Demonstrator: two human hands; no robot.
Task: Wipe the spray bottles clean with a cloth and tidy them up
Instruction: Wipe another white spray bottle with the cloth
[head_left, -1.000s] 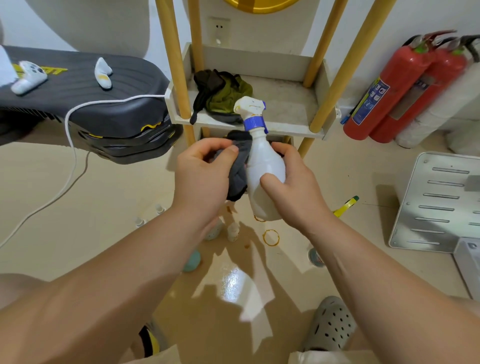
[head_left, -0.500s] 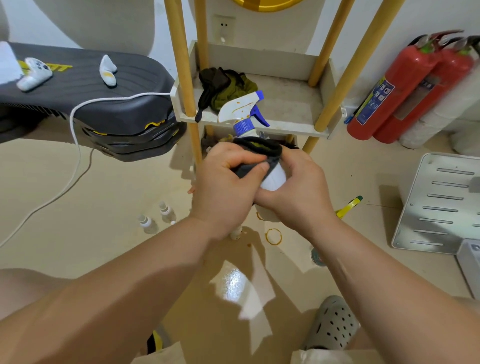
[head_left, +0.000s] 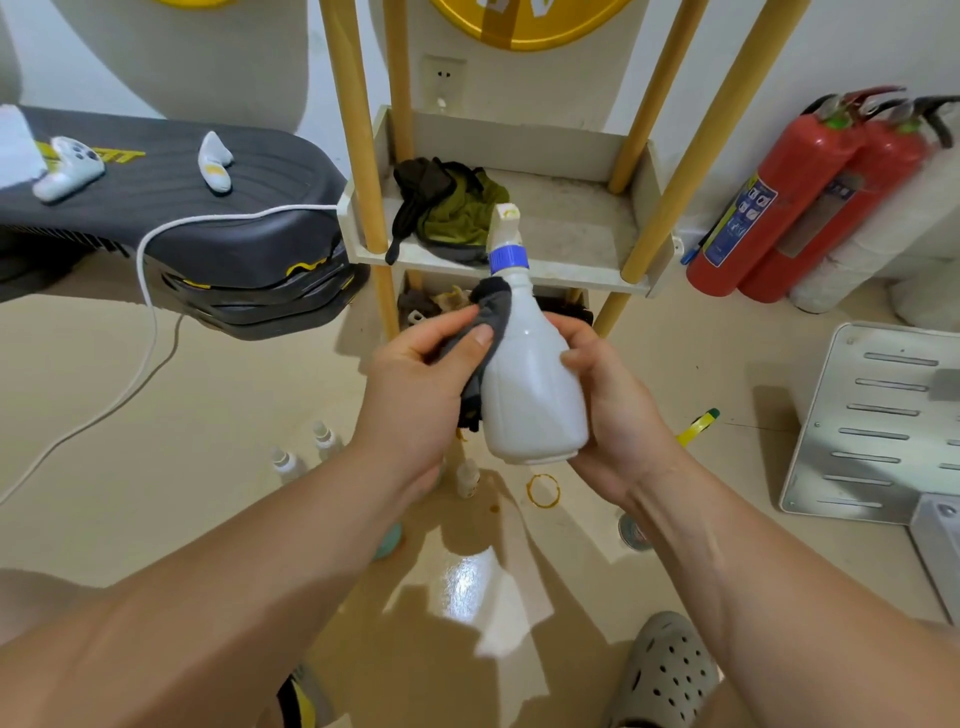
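Wiping well means the right hand (head_left: 618, 415), curled round the nozzle-up bottle (head_left: 530, 379) above the floor, should turn it while the left hand (head_left: 421, 384), pinching the cloth (head_left: 493, 317) against its shoulder, rubs every side, with the shelf (head_left: 571, 270) beyond.

A person's left forearm (head_left: 249, 571) and right forearm (head_left: 769, 571), both bare to the frame's lower edge, a grey clog (head_left: 665, 670) punched with round holes on the foot at lower right

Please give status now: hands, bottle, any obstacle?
Right hand grips white spray bottle, near upright. Left hand pinches dark cloth against its side. No obstacle seen.
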